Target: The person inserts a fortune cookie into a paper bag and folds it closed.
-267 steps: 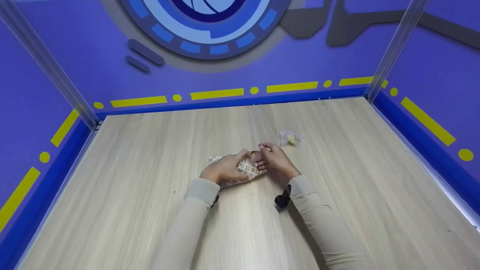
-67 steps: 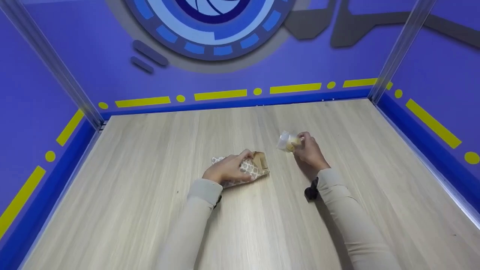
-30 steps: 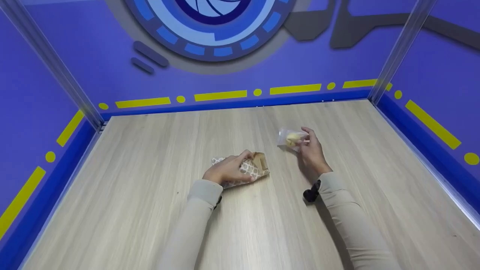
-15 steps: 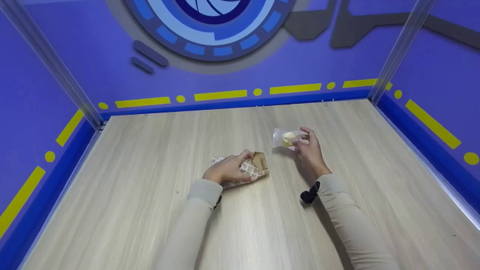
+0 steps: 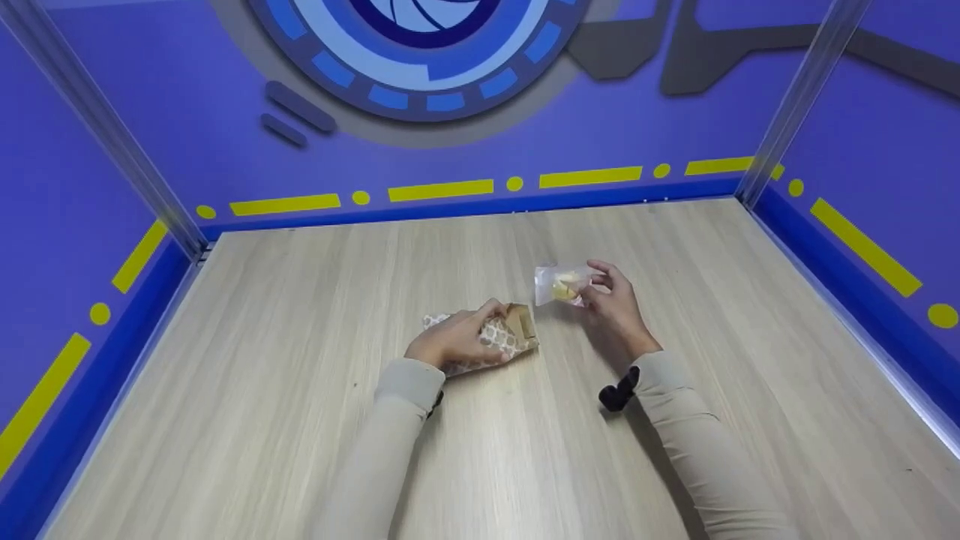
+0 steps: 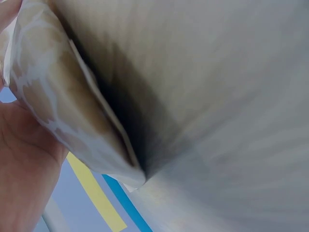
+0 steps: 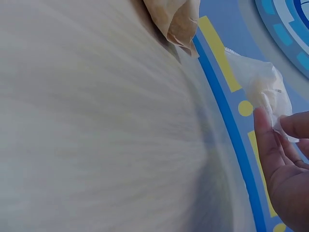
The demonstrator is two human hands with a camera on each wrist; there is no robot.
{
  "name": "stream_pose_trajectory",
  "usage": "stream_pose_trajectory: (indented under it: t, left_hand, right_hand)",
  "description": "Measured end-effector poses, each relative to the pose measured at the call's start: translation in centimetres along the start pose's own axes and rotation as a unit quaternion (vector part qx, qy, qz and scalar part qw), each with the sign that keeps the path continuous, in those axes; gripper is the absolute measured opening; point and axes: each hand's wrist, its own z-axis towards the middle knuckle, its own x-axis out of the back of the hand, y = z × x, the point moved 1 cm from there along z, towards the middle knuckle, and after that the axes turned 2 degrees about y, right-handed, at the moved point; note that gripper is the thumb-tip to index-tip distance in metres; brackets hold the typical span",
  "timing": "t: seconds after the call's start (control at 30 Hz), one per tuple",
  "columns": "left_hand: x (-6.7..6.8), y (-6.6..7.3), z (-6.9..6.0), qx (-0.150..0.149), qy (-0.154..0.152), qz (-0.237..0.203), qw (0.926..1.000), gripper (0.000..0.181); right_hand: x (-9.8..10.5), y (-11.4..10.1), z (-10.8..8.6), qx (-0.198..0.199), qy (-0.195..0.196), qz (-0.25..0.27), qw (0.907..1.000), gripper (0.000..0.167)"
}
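Observation:
A paper bag (image 5: 498, 334) with a brown-and-white patch pattern lies on its side on the table, its plain brown mouth gaping to the right. My left hand (image 5: 456, 339) grips it across the middle; the left wrist view shows the patterned bag (image 6: 53, 82) against the palm. Between thumb and fingers, my right hand (image 5: 619, 309) pinches a small translucent packet (image 5: 546, 286) with something pale yellow inside. That packet (image 7: 263, 87) is held by one end above the table, just right of the bag's mouth. What the bag contains is hidden.
The wood-grain table (image 5: 300, 315) is bounded by a blue-purple back wall (image 5: 465, 169) and side walls with yellow dashes. Metal corner posts (image 5: 787, 105) stand where the walls meet. A black strap device (image 5: 619, 390) sits on the right wrist.
My right hand left the bag's mouth, took up the packet from the table, and has since carried it left and slightly nearer, toward the mouth. The left hand and bag stay put.

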Motion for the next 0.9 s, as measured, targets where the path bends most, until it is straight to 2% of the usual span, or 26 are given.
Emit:
stream_pose_trajectory:
  t: [0.27, 0.5, 0.73, 0.9]
  left_hand:
    - [0.06, -0.04, -0.03, -0.008, 0.001, -0.005, 1.0, 0.068]
    - [0.03, -0.08, -0.07, -0.006, 0.0, -0.006, 1.0, 0.068]
    - [0.01, -0.09, -0.1, -0.011, 0.006, -0.005, 0.9999, 0.066]
    - [0.05, -0.06, -0.04, -0.013, 0.004, -0.008, 0.9999, 0.066]
  right_hand:
    - [-0.15, -0.04, -0.03, 0.014, -0.016, -0.029, 0.9993, 0.054]
    - [-0.36, -0.13, -0.23, 0.01, -0.049, -0.075, 0.9959, 0.053]
    - [-0.51, 0.09, -0.24, 0.02, -0.082, -0.083, 0.9929, 0.054]
    - [-0.45, -0.03, -0.35, 0.005, -0.1, -0.088, 0.9911, 0.055]
